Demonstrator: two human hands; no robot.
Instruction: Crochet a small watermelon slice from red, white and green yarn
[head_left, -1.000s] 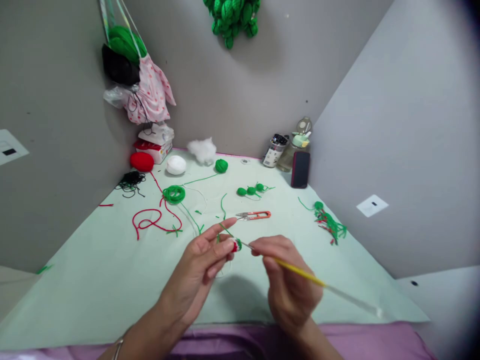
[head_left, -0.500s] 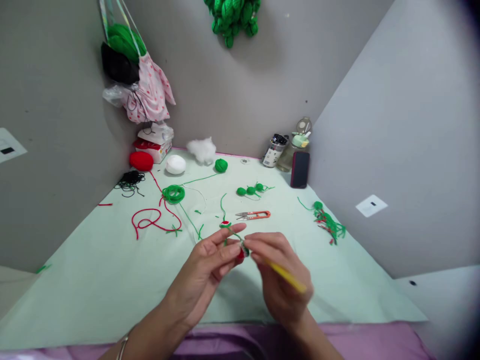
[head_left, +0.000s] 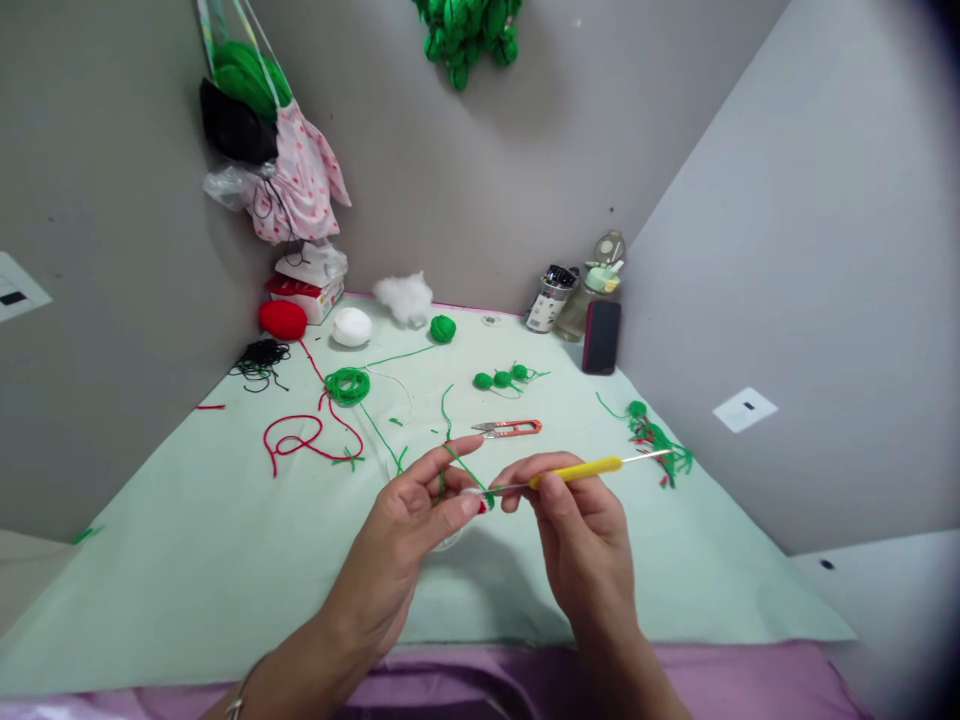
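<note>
Between its thumb and fingers, my left hand (head_left: 416,515) pinches a small crochet piece (head_left: 484,503) in red, white and green. A strand of green yarn (head_left: 466,466) runs from the piece over the left index finger. My right hand (head_left: 577,520) grips a crochet hook (head_left: 581,470) by its yellow handle. The hook's metal tip reaches to the crochet piece, and its other thin metal end points right. Just beyond my fingers lie thread snips (head_left: 514,429) with orange handles. My left fingers hide much of the piece.
At the back left are a red yarn ball (head_left: 283,320), a white ball (head_left: 351,327) and stuffing (head_left: 405,298). Coiled green yarn (head_left: 347,387) lies left of centre. Small green balls (head_left: 501,379) sit beyond the snips; a phone (head_left: 601,338) leans at right, above yarn scraps (head_left: 660,447).
My right hand has turned, so the hook swung from pointing down toward me to nearly level. The small red and green piece near my left index finger is no longer visible there.
</note>
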